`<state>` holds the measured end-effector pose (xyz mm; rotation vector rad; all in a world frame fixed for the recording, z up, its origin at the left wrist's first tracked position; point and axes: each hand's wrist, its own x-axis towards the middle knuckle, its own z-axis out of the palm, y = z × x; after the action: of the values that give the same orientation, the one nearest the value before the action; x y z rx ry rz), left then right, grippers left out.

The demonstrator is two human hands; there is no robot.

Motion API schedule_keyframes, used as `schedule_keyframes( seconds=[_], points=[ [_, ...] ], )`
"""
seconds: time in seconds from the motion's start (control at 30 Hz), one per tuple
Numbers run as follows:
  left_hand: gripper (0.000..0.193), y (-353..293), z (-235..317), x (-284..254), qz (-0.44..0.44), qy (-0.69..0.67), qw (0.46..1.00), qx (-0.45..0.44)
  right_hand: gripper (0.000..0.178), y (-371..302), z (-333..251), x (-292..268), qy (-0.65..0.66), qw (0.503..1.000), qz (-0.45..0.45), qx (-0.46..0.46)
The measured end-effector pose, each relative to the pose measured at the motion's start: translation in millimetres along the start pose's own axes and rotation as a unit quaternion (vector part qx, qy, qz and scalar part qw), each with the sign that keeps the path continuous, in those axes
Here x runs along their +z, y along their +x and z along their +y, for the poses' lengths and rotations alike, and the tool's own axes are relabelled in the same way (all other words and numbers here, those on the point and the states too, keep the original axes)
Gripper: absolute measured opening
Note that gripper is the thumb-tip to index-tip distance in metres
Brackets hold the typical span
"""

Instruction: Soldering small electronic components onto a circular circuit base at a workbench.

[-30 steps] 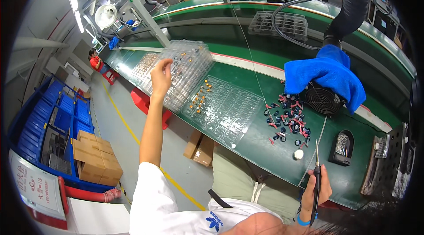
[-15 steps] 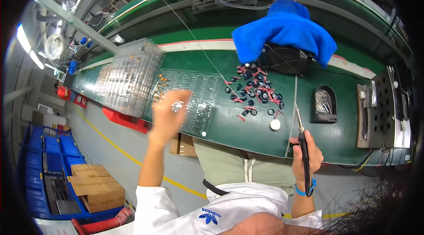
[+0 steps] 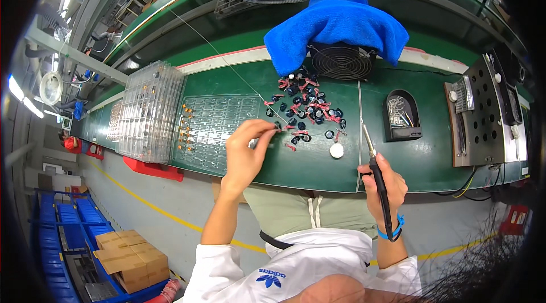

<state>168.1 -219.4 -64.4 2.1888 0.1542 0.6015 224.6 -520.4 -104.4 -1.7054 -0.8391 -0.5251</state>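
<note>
My left hand (image 3: 245, 152) is at the left edge of a pile of small dark round parts with pink wires (image 3: 310, 106). Its thumb and forefinger pinch one such part (image 3: 277, 125), partly hidden by the fingertips. In my right hand (image 3: 388, 186) is a soldering iron (image 3: 380, 183), its metal tip pointing up and away over the bench. A thin straight wire (image 3: 227, 63) slants down from the upper left to the pile, close to my left fingertips. Left of that hand lies a clear plastic tray (image 3: 219, 124) with small orange-brown parts (image 3: 185, 126) in its left columns.
A stack of clear trays (image 3: 149, 112) stands at the left. Behind the pile is a black fan (image 3: 342, 63) under a blue cloth (image 3: 335, 21). A round white piece (image 3: 336, 150), a black bin of metal pieces (image 3: 402, 115) and a metal-sided unit (image 3: 483, 115) are further right.
My left hand has moved right from above the clear tray to the pile, its fingers closing on a part. The view has shifted; my right hand still holds the soldering iron.
</note>
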Motion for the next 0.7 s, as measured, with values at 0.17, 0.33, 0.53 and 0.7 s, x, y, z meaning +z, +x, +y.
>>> schedule_keyframes(
  seconds=[0.17, 0.33, 0.53, 0.7],
  points=[
    [0.014, -6, -2, -6, 0.033, -0.200, 0.977, -0.065, 0.045, -1, 3, 0, 0.014, 1.000, -0.007, 0.002],
    [0.017, -10, 15, 23, 0.013, -0.270, 0.963, -0.014, 0.038, 28, -21, -3, 0.022, 0.999, -0.014, 0.043],
    [0.021, -9, 30, 25, -0.060, -0.241, 0.955, 0.160, 0.032, 7, -7, 7, 0.058, 0.998, -0.023, 0.026],
    [0.018, -7, 37, 52, -0.176, -0.321, 0.925, -0.101, 0.029, 5, -6, 2, 0.028, 0.999, -0.025, 0.016]
  ],
)
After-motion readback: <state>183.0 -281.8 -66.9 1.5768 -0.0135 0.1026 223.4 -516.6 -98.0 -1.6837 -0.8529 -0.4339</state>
